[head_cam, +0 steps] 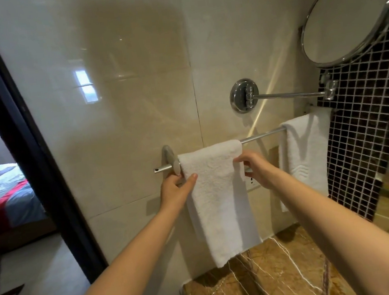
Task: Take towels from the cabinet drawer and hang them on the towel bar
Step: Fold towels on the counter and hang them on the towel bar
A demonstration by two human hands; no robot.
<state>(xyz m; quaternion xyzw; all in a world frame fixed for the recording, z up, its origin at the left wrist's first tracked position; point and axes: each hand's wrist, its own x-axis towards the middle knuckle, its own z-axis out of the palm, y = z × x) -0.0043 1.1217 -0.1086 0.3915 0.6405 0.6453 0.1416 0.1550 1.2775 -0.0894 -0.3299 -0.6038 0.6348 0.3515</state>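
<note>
White towel: draped over the left end of the towel bar, hanging down to just above the brown marble table; left grip pinching the towel's left edge, thumb in front; right grip pinching its right edge just below the bar; second towel: white, hung at the bar's right end, apart from the first; round mirror: on a swing arm, upper right; bed: beyond the doorway, far left.

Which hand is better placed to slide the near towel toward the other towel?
Probably the right hand: it pinches the near towel's edge on the side facing the other towel, with bare towel bar between.
</note>
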